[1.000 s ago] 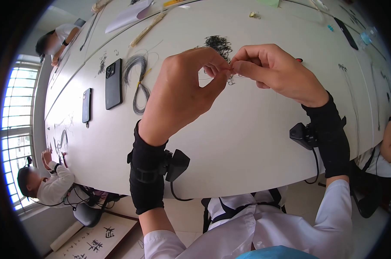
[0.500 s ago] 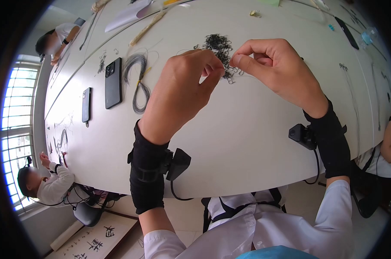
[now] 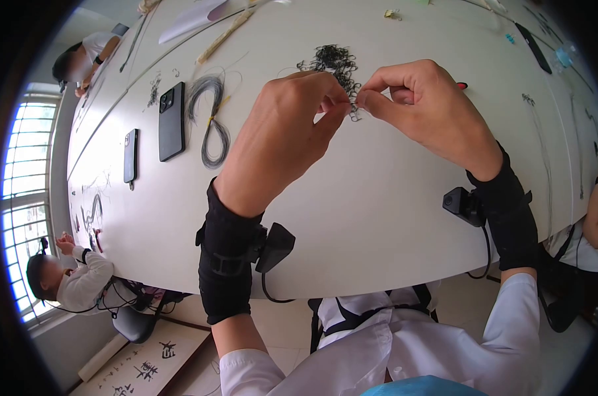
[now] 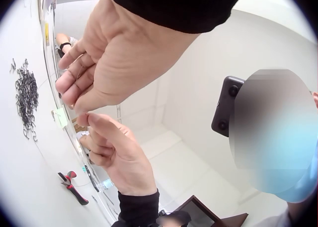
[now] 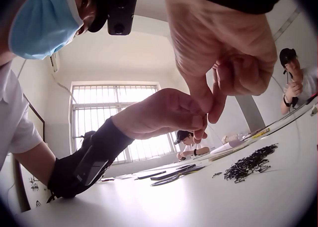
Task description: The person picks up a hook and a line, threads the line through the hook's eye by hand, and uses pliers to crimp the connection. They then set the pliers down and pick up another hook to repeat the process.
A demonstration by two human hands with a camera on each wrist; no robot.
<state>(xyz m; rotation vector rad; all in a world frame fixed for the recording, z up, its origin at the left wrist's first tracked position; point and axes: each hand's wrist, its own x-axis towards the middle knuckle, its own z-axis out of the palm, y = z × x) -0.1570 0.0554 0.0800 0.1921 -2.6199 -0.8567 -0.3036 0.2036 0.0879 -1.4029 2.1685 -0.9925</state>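
Observation:
Over the white table, my left hand (image 3: 282, 129) and right hand (image 3: 434, 109) meet nearly fingertip to fingertip. Each pinches thumb against forefinger, with a thin, pale line at the fingertips; I cannot tell whether a hook is held there too. In the left wrist view, a fine dark strand crosses the inner side of the left fingers (image 4: 79, 70). Behind the hands lies a heap of small black hooks (image 3: 332, 58), partly covered by them in the head view. The right wrist view shows the heap (image 5: 251, 162) lying on the tabletop, below the fingertips.
Red-and-black pliers (image 4: 74, 188) lie beyond the right hand. To the left are a coil of grey line (image 3: 213, 145), a large dark phone (image 3: 172, 125) and a smaller phone (image 3: 131, 155). A black flat object (image 3: 532, 47) lies far right. Other people sit around the table.
The fingertips were together a second ago, parted slightly half a second ago, and are close together again now. The head view has shifted slightly; the heap stays on the table.

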